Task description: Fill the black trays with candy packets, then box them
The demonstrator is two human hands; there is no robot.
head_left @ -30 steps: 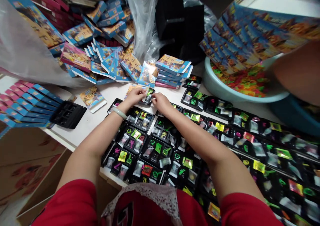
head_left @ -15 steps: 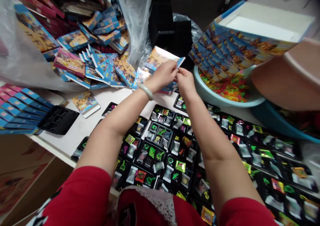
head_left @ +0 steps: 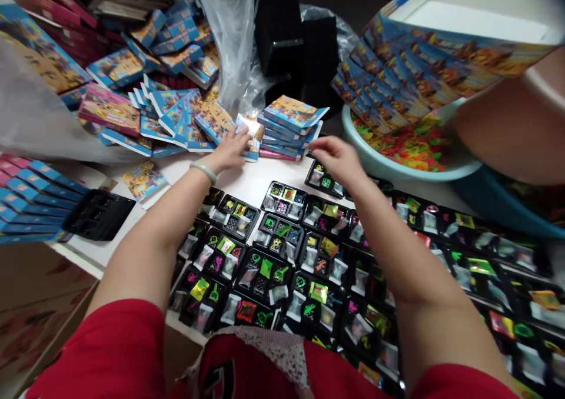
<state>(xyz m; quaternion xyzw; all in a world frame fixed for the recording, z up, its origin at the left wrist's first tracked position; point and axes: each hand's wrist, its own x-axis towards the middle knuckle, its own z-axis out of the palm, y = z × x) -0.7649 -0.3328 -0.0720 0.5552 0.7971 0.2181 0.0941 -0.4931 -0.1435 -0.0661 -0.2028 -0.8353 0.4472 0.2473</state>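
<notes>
Glossy blue/ylw box (head_left: 255,136), L hand (head_left: 230,150) splayed nr it, R hand (head_left: 339,159) curled, grip unclear

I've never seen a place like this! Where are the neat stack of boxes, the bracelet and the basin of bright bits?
Stack of boxes (head_left: 292,115): head view, printed face of the top box.
Bracelet (head_left: 204,169): head view, middle of its band.
Basin (head_left: 392,166): head view, front wall.

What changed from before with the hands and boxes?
The left hand and right hand let go of the blue box, which now lies atop the stack. The left moved left, fingers spread, to the loose boxes; the right drew back a little. The pale blue tub and black tray at left stayed put.
</notes>
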